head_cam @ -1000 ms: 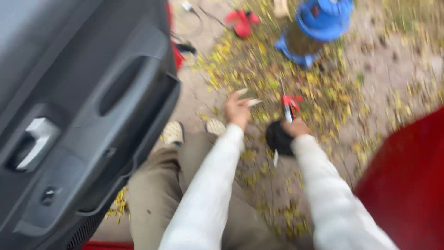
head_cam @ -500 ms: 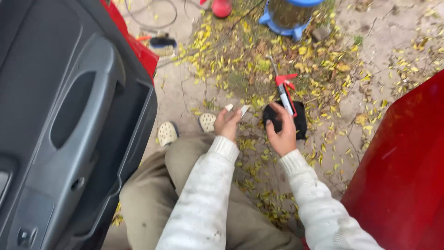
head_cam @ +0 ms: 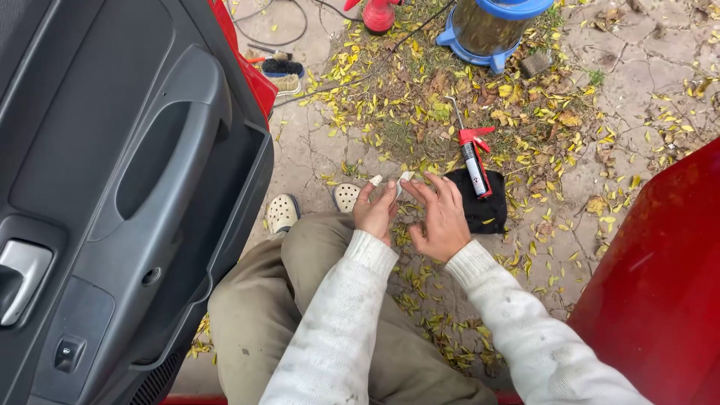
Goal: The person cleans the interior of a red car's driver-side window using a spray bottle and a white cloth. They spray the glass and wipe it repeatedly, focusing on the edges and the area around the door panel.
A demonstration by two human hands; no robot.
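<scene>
One head-worn camera looks steeply down, close over the knees and leaf-strewn ground (head_cam: 360, 142)

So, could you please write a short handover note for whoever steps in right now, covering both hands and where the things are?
Left hand: raised in front of the knees, fingers pinching a small white piece.
Right hand: beside it, fingers spread, fingertips at a second small white bit; I cannot tell if it grips it.
Caulking gun: red, lying on a black cloth on the ground, just beyond the right hand, not held.
Around: open car door on the left, red body panel on the right, blue-based container and a brush farther off.
Done: nothing I can confirm. Left: the gun is untouched.
</scene>
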